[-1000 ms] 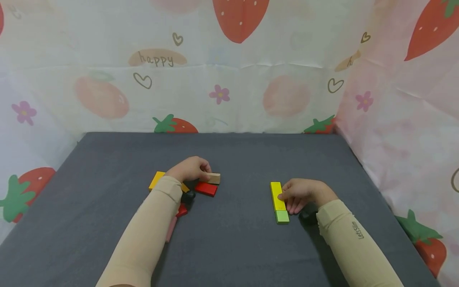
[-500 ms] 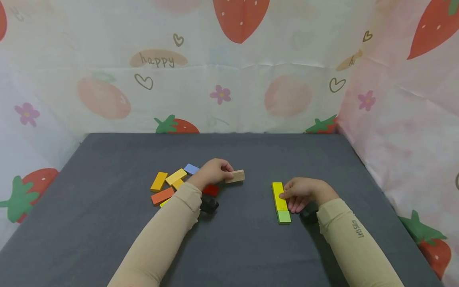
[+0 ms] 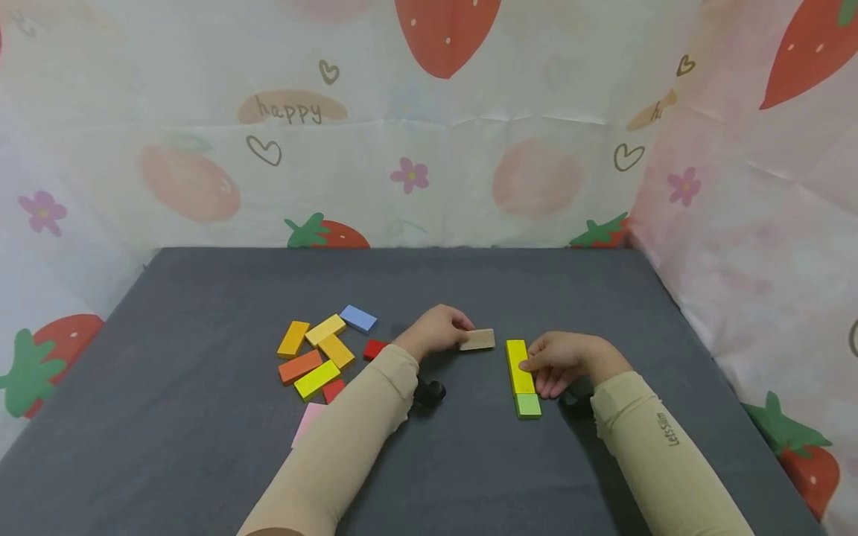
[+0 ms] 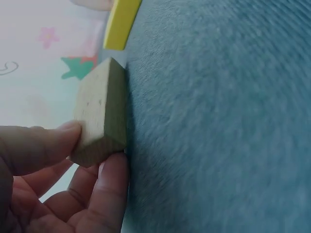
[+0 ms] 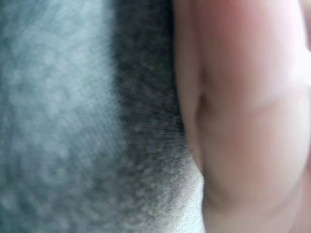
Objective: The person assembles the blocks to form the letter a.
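Beige fabric left sleeve (image 3: 345, 439): cut off by the head view's lower edge. Left of it, flat pink rectangular block (image 3: 307, 421), partly hidden. Right of it, bare right hand (image 5: 248, 116): blurred in its wrist view; we can't read its grip.

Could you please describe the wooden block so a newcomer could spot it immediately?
On the dark grey tabletop, find the left hand. The wooden block is in its fingers; unlike the brightly coloured blocks, it is plain tan with visible grain.
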The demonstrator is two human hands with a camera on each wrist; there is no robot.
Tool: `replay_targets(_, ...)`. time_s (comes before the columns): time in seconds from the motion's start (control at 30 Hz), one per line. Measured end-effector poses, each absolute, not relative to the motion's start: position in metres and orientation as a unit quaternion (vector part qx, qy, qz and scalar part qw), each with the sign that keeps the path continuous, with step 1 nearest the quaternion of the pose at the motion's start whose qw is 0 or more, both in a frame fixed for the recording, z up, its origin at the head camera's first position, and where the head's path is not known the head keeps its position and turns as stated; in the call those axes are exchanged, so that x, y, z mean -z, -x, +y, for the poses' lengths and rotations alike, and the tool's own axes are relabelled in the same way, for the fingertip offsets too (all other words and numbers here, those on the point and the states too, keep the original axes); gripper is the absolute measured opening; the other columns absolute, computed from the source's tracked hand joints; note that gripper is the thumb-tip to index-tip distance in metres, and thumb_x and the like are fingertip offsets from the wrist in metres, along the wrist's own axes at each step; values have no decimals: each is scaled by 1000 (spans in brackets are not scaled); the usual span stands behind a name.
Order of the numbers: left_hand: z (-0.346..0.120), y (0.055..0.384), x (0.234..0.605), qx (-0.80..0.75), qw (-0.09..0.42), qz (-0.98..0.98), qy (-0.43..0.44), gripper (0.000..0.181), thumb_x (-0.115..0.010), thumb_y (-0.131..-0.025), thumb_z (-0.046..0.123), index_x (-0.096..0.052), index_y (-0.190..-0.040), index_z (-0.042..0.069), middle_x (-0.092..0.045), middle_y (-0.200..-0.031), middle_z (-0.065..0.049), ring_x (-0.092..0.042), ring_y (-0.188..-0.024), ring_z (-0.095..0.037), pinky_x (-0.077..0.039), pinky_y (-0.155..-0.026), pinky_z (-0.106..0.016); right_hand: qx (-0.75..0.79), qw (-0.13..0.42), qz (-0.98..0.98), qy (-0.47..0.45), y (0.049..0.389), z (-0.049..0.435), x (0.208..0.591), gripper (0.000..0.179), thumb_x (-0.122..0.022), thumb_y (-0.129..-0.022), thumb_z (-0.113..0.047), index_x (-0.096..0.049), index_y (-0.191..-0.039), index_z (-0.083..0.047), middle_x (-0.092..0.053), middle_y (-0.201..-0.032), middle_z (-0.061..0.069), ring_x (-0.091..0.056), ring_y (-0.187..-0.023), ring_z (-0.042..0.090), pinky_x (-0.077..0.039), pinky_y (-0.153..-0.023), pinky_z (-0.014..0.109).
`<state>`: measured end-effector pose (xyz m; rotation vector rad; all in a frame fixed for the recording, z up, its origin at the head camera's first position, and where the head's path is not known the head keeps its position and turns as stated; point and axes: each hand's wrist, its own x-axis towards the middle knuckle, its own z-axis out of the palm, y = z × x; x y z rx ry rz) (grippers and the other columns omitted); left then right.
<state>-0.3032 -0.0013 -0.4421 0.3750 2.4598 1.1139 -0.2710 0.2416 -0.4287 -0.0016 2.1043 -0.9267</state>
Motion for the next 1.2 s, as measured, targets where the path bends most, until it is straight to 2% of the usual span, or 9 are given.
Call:
replay_targets(0.23, 10, 299, 441, -381, 196, 896, -118, 23, -57, -96, 14, -73, -113, 15, -71, -111, -4, -62, -93, -19, -52, -78, -32, 364, 414, 834, 4, 271, 241, 426, 24, -57, -98, -24, -61, -81, -7, -63, -62, 3, -63, -53, 11, -56, -59, 28)
replay_targets(0.43, 15, 295, 440, -368, 181, 905, -118, 27, -55, -95, 9, -73, -114, 13, -70, -114, -5, -62, -95, -20, -52, -79, -32, 361, 417, 834, 1, 271, 240, 426, 23, -57, -98, -23, -61, -82, -6, -63, -62, 2, -63, -53, 11, -56, -59, 27)
replay_targets(0.63, 16, 292, 440, -353, 172, 910, -134, 25, -60, -94, 10, -71, -115, 13, -70, -112, -6, -63, -90, -18, -52, -79, -31, 363, 415, 835, -4, 272, 239, 427, 23, -57, -98, -22, -62, -83, -6, -64, -62, 3, -63, -53, 11, -56, -58, 28)
replay_targets(1.0, 19, 293, 441, -346, 182, 908, -152, 27, -64, -91, 10, -71, -117, 14, -69, -114, -4, -60, -91, -17, -50, -81, -30, 365, 414, 834, -4, 272, 240, 427, 23, -56, -99, -23, -63, -87, -5, -64, -63, 3, -63, -54, 11, -57, -59, 29)
replay_targets(1.2, 19, 291, 442, -335, 168, 914, -154, 27, -66, -90, 10, -71, -116, 13, -70, -113, -4, -61, -92, -17, -51, -83, -30, 363, 417, 833, -4, 273, 239, 427, 23, -56, -99, -23, -62, -85, -6, -64, -62, 2, -64, -54, 11, -57, -59, 28)
